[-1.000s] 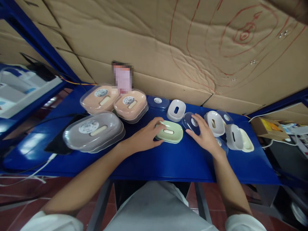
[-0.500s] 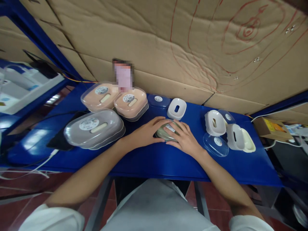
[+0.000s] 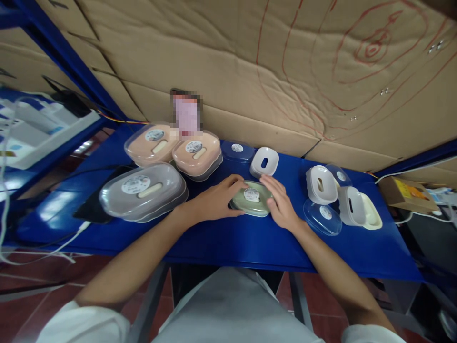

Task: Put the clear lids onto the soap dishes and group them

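A small green soap box (image 3: 257,205) with a clear lid and a white sticker lies on the blue table in front of me. My left hand (image 3: 219,197) is closed around its left end, thumb along the near side and fingers at the far side. My right hand (image 3: 282,202) grips the right end, with its fingers at the far edge and its thumb at the near side. Just behind stands a white slotted tray (image 3: 264,162), next to a clear lid (image 3: 238,151) with a sticker.
Two pink lidded boxes (image 3: 197,152) and a larger grey lidded box (image 3: 143,190) stand at left. At right are white slotted trays (image 3: 322,185), a cream tray (image 3: 372,212) and a clear lid (image 3: 322,218). A phone (image 3: 187,112) leans against the cardboard wall (image 3: 228,85).
My right hand has shifted from over the top of the green soap box to its right end, uncovering the lid and sticker. My left hand stays at the left end.
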Tool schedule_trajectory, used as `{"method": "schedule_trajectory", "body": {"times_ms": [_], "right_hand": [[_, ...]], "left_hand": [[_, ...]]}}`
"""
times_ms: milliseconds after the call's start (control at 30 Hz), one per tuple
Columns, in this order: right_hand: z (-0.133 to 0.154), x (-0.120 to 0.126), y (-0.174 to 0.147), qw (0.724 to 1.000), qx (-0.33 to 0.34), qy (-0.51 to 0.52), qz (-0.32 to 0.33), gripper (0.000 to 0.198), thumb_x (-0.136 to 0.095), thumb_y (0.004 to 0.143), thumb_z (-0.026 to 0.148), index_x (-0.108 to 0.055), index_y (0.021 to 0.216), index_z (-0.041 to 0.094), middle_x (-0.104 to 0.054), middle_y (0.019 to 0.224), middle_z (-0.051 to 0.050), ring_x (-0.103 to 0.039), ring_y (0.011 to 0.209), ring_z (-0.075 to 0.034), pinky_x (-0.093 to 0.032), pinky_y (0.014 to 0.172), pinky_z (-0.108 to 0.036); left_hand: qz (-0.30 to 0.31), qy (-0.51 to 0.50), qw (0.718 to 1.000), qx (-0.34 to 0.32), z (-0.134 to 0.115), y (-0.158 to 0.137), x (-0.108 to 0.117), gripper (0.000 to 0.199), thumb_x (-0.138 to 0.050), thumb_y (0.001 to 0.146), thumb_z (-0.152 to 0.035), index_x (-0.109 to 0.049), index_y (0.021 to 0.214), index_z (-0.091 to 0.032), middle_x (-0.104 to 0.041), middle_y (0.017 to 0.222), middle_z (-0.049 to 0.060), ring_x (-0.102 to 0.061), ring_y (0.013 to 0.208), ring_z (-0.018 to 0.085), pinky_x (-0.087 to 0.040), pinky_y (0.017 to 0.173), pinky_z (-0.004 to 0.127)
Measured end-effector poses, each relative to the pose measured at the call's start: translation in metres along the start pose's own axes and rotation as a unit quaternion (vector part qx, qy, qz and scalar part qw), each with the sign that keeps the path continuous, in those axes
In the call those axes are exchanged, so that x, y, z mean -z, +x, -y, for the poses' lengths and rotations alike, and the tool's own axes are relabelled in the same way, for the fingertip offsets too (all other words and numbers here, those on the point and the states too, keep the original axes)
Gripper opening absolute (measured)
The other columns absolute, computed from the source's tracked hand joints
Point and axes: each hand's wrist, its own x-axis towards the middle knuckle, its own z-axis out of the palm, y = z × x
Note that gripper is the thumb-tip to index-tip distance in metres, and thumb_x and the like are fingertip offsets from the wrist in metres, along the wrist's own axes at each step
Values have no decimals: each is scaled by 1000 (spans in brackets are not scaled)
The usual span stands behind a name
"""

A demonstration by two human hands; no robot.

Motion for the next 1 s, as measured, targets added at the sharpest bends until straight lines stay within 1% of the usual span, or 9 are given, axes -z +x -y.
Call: {"method": "schedule_trajectory", "body": {"times_ms": [100, 167, 300, 467, 567, 633, 767, 833, 1000], "right_hand": [[-14, 1, 2, 996, -82, -30, -8, 56, -23, 118, 47, -46, 166, 28, -55, 167, -10, -40, 162, -28, -31, 129, -58], [-19, 2, 3, 992, -104, -73, -11, 52, -27, 118, 43, -54, 160, 27, -63, 158, -11, -48, 155, -29, -32, 126, -58], [-19, 10, 0, 975, -93, -199, -26, 43, -41, 116, 40, -69, 144, 24, -74, 132, -14, -63, 130, -32, -37, 114, -55], [-5, 19, -6, 952, -77, -295, -19, 41, -50, 114, 45, -78, 118, 16, -79, 102, -13, -69, 99, -30, -43, 98, -47], [10, 18, -6, 961, -57, -271, 3, 44, -51, 114, 49, -78, 112, 15, -80, 97, -13, -71, 94, -29, -45, 91, -44], [21, 15, -5, 974, -17, -224, 20, 43, -52, 114, 49, -78, 113, 15, -81, 98, -12, -73, 93, -28, -47, 90, -42], [39, 8, -5, 988, 117, -89, 44, 34, -52, 115, 41, -73, 131, 20, -82, 121, -10, -75, 113, -24, -51, 105, -42], [41, 7, -6, 987, 154, -51, 16, 33, -49, 116, 34, -71, 137, 22, -80, 132, -9, -72, 125, -23, -50, 112, -43], [26, 14, -4, 991, 106, -47, -74, 32, -47, 113, 24, -74, 131, 21, -81, 128, -10, -74, 122, -23, -53, 108, -44]], "left_hand": [[-21, 75, 997, -16, -5, -3, 5, 66, -86, 84, -31, -55, 141, -16, -48, 158, 22, -54, 148, 39, -52, 121, 54], [-36, 119, 991, -52, -9, -4, 7, 52, -80, 86, -22, -59, 133, -15, -45, 162, 23, -47, 153, 41, -47, 125, 56], [-26, 162, 981, -106, -14, -1, 8, 29, -69, 95, -18, -66, 123, -20, -62, 147, 15, -56, 144, 34, -48, 122, 51], [-103, 205, 973, -17, -10, 6, -5, 27, -66, 103, -31, -70, 129, -22, -67, 138, 16, -65, 128, 36, -55, 104, 53], [-174, 178, 968, 21, -3, 9, -17, 32, -63, 106, -33, -69, 135, -21, -65, 137, 19, -64, 130, 37, -56, 106, 56], [-186, 125, 975, 0, -1, 11, -22, 38, -58, 109, -33, -64, 144, -21, -60, 145, 20, -60, 138, 36, -55, 112, 56], [-125, 22, 990, -65, -3, 9, -21, 46, -48, 113, -31, -49, 159, -25, -46, 164, 18, -55, 149, 29, -55, 118, 47], [-96, 3, 991, -88, -6, 8, -17, 44, -46, 114, -30, -50, 157, -24, -49, 162, 17, -58, 146, 26, -54, 118, 43], [-55, 68, 988, -128, -10, 5, -8, 32, -63, 105, -40, -69, 129, -19, -69, 134, 13, -66, 129, 30, -51, 112, 49]]}}
